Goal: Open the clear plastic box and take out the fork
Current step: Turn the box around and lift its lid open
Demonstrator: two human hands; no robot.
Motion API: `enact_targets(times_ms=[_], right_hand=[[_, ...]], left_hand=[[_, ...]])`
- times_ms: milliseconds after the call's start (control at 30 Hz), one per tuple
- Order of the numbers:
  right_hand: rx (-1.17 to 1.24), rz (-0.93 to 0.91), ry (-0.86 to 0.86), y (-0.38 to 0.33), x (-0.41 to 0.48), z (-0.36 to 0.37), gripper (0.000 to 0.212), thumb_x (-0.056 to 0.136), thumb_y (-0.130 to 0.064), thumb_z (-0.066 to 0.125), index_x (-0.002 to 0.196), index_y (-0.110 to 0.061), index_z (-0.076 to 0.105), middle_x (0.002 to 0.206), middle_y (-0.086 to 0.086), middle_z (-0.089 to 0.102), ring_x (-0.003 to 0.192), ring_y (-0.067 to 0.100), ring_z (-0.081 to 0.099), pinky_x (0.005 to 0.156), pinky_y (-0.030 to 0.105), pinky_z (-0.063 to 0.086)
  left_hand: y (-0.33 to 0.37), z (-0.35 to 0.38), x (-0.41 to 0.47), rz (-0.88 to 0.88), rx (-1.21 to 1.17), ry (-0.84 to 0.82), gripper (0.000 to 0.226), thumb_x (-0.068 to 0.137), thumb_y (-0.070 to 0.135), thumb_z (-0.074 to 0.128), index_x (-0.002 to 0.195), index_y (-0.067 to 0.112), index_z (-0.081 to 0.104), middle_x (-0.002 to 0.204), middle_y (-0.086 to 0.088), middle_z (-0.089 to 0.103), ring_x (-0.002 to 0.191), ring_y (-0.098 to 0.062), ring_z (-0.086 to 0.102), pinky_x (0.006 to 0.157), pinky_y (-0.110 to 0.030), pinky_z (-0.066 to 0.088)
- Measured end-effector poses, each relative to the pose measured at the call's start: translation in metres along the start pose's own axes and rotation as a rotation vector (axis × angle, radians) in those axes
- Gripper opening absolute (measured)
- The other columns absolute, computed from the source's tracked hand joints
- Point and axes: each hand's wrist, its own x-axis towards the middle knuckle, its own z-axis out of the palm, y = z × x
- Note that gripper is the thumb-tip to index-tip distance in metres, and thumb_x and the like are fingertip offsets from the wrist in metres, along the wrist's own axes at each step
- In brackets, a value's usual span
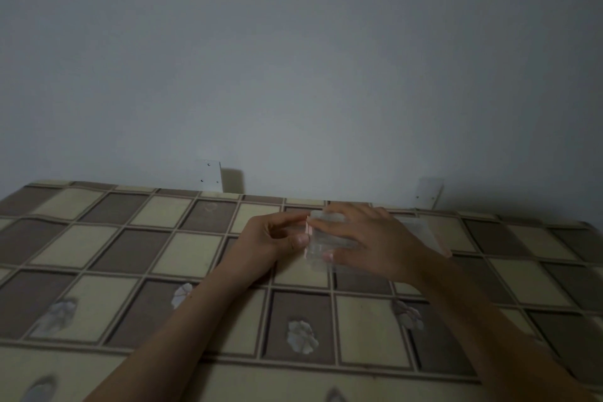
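The small clear plastic box (pixel 323 240) is held just above the checkered tablecloth, near the table's far edge. My right hand (pixel 368 238) wraps it from the right, fingers on top and thumb below. A thin pink piece, apparently the fork (pixel 306 238), stands upright at the box's left edge. My left hand (pixel 277 235) pinches it there between thumb and forefinger. In the dim light I cannot tell how far it is out of the box. A flat clear piece (pixel 421 232), possibly the lid, lies on the cloth behind my right hand.
The table (pixel 130 271) has a brown and cream checkered cloth with worn pale patches (pixel 301 336). It stands against a plain grey wall. Two white brackets (pixel 210 176) (pixel 429 192) stick up behind the far edge.
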Motion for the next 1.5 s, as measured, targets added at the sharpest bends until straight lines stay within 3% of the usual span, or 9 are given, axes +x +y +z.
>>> enact_targets(times_ms=[300, 467, 767, 967, 1200, 1400, 1500], right_hand=[[0.002, 0.000, -0.021, 0.000, 0.000, 0.000, 0.057, 0.091, -0.066, 0.047, 0.143, -0.065, 0.023, 0.158, -0.015, 0.030, 0.143, 0.011, 0.024, 0.108, 0.028, 0.015], [-0.038, -0.007, -0.033, -0.001, 0.000, -0.001, 0.058, 0.092, -0.067, 0.042, 0.144, -0.066, 0.017, 0.158, -0.013, 0.028, 0.143, 0.014, 0.025, 0.111, 0.033, 0.017], [-0.064, -0.026, 0.009, -0.003, -0.003, -0.001, 0.066, 0.091, -0.067, 0.043, 0.151, -0.054, 0.019, 0.160, -0.011, 0.031, 0.144, 0.017, 0.030, 0.113, 0.037, 0.023], [0.125, -0.054, 0.179, -0.007, -0.012, -0.013, 0.068, 0.090, -0.071, 0.040, 0.151, -0.042, 0.031, 0.157, -0.010, 0.040, 0.142, 0.012, 0.037, 0.112, 0.035, 0.028], [0.103, -0.043, 0.233, 0.003, -0.019, -0.014, 0.064, 0.089, -0.061, 0.053, 0.146, -0.035, 0.045, 0.148, -0.007, 0.053, 0.134, 0.015, 0.049, 0.108, 0.046, 0.039], [0.126, 0.045, 0.264, 0.035, -0.032, -0.020, 0.063, 0.087, -0.063, 0.050, 0.145, -0.041, 0.043, 0.145, -0.009, 0.056, 0.132, 0.016, 0.052, 0.107, 0.042, 0.039], [0.204, 0.093, 0.256, 0.054, -0.037, -0.023, 0.064, 0.086, -0.069, 0.048, 0.146, -0.046, 0.038, 0.145, -0.008, 0.056, 0.131, 0.016, 0.051, 0.108, 0.048, 0.040]], left_hand=[[0.005, 0.002, -0.002, -0.005, 0.001, 0.003, 0.037, 0.077, 0.027, 0.078, 0.111, 0.041, 0.077, 0.108, 0.006, 0.079, 0.100, -0.007, 0.072, 0.088, -0.020, 0.053], [0.002, -0.001, -0.001, -0.002, 0.014, 0.017, 0.038, 0.081, 0.013, 0.076, 0.113, 0.034, 0.077, 0.112, -0.002, 0.079, 0.101, -0.012, 0.072, 0.089, -0.023, 0.054], [0.002, -0.001, 0.000, -0.038, 0.019, 0.006, 0.040, 0.082, 0.013, 0.075, 0.120, 0.020, 0.073, 0.115, -0.006, 0.078, 0.106, -0.018, 0.072, 0.096, -0.030, 0.054], [0.001, -0.005, 0.001, -0.077, 0.043, 0.015, 0.051, 0.083, 0.007, 0.079, 0.132, 0.010, 0.065, 0.122, -0.008, 0.075, 0.119, -0.027, 0.068, 0.106, -0.041, 0.051], [0.005, -0.004, -0.001, -0.105, 0.050, 0.006, 0.047, 0.084, -0.003, 0.077, 0.125, 0.018, 0.070, 0.113, 0.000, 0.078, 0.100, -0.010, 0.071, 0.092, -0.023, 0.055], [0.006, -0.006, -0.001, -0.106, 0.067, 0.027, 0.044, 0.081, 0.000, 0.080, 0.119, 0.021, 0.073, 0.109, 0.001, 0.078, 0.094, -0.009, 0.071, 0.088, -0.023, 0.055], [0.006, -0.006, -0.002, -0.114, 0.040, 0.030, 0.045, 0.080, -0.002, 0.080, 0.116, 0.025, 0.074, 0.109, 0.003, 0.078, 0.094, -0.009, 0.071, 0.085, -0.023, 0.056]])
